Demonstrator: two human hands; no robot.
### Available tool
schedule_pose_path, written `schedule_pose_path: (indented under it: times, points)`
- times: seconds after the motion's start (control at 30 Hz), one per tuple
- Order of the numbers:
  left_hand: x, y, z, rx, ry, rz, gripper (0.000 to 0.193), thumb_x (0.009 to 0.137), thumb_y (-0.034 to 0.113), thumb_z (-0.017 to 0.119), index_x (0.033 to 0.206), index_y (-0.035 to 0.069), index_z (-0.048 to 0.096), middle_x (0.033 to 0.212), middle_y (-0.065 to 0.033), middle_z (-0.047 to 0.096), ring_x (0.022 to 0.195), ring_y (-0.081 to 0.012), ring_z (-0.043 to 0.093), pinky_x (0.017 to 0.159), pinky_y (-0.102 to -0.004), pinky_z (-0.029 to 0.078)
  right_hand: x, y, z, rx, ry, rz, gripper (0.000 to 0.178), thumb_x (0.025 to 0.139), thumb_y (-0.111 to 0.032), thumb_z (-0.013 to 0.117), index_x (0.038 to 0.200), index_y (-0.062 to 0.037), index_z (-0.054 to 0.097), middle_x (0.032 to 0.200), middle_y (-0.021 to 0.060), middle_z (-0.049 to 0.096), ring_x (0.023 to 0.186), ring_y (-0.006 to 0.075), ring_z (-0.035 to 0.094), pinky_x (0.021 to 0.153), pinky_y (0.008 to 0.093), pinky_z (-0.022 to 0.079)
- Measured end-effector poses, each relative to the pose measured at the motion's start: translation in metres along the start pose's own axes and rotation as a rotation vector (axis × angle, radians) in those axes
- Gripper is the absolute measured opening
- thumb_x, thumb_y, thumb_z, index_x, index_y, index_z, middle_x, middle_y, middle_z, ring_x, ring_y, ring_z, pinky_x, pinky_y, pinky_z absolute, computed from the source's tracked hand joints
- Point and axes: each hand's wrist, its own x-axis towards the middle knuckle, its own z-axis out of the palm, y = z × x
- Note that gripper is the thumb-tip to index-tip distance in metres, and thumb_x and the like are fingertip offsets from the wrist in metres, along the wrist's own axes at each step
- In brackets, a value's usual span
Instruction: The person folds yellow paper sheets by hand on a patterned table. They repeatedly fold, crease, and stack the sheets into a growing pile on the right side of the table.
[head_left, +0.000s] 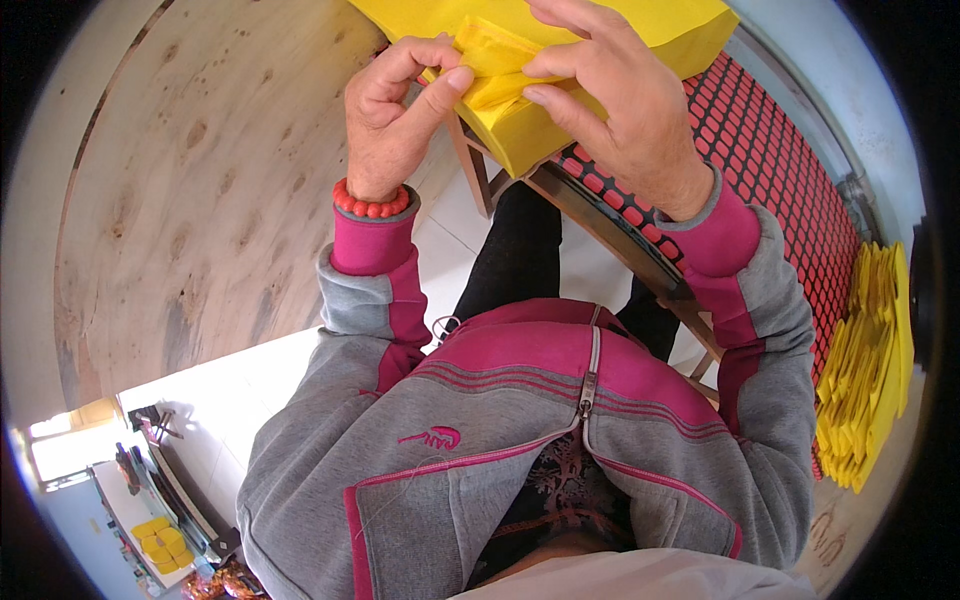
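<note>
Yellow cloth-like material (517, 143), possibly a fabric bag, is bunched into folds between my two hands at the top of the view. My left hand (385, 115), with a red bead bracelet at the wrist, pinches its left edge between thumb and fingers. From the other side, my right hand (635, 115) has thumb and forefinger closed on a fold, with the other fingers raised. Behind the hands, a broad yellow part (670, 30) spreads out over a surface with a red and black pattern (770, 165). Whether both yellow parts are one piece cannot be told.
A stack of folded yellow pieces (862, 370) rests on the right. To the left stretches a large plywood board (200, 180). Wooden framing (600, 215) runs below the patterned surface. At the lower left, a table holds round yellow items (162, 545).
</note>
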Motion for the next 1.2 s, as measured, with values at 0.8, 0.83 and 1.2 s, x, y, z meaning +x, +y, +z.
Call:
schedule_pose_path:
  times: [0.8, 0.83, 1.2]
  points:
    - [0.001, -0.003, -0.008, -0.027, -0.071, 0.043, 0.021, 0.086, -0.007, 0.065, 0.106, 0.000, 0.067, 0.107, -0.0037, 0.067, 0.111, -0.0156, 0.061, 0.101, -0.0297, 0.044, -0.003, 0.008, 0.013, 0.197, 0.054, -0.003, 0.011, 0.086, -0.002, 0.071, 0.093, -0.0014, 0.063, 0.116, 0.0242, 0.067, 0.101, 0.0360, 0.067, 0.086, 0.0378, 0.054]
    - [0.001, -0.003, -0.008, -0.020, -0.066, 0.041, 0.021, 0.086, -0.006, 0.066, 0.106, 0.000, 0.067, 0.107, -0.0038, 0.067, 0.110, -0.0153, 0.061, 0.100, -0.0295, 0.045, -0.003, 0.008, 0.013, 0.193, 0.053, -0.006, 0.011, 0.086, -0.002, 0.071, 0.093, -0.0014, 0.063, 0.116, 0.0242, 0.067, 0.101, 0.0359, 0.067, 0.086, 0.0378, 0.054]
    - [0.002, -0.004, -0.005, 0.108, -0.040, 0.048, 0.015, 0.088, 0.003, 0.075, 0.102, 0.003, 0.069, 0.104, -0.0030, 0.068, 0.099, -0.0135, 0.062, 0.093, -0.0283, 0.048, -0.001, 0.006, 0.006, 0.206, 0.044, 0.035, 0.015, 0.086, -0.006, 0.074, 0.095, -0.0009, 0.063, 0.118, 0.0239, 0.067, 0.102, 0.0352, 0.067, 0.088, 0.0376, 0.053]
